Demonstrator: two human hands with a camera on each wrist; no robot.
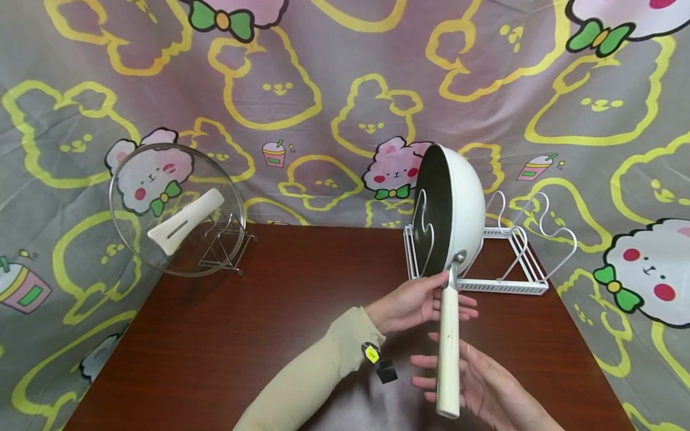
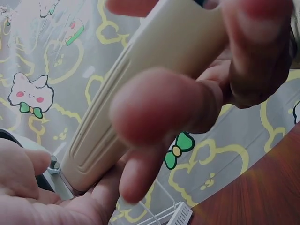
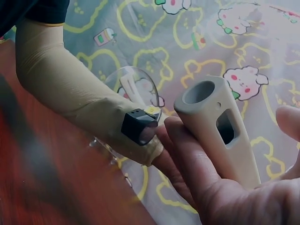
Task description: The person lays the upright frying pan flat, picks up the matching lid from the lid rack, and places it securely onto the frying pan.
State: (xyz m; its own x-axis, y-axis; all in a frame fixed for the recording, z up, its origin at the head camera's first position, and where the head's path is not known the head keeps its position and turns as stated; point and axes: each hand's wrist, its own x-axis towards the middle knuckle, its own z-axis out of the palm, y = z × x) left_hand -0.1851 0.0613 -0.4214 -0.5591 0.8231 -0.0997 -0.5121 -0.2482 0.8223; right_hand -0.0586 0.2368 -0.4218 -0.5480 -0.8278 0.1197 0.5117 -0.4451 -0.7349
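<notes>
left hand (image 1: 415, 304) grips the pan (image 1: 450, 211) handle (image 1: 448, 347) near its top; right hand (image 1: 485, 383), fingers relaxed, supports the handle from below.

White wok (image 1: 455, 203), dark inside, on edge in rack, handle toward viewer

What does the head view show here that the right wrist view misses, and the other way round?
Only the head view shows the white pan standing on edge in the white rack and the dark table. Only the right wrist view shows the hollow end of the handle. Both show the handle, the left hand, the right hand and the glass lid.
</notes>
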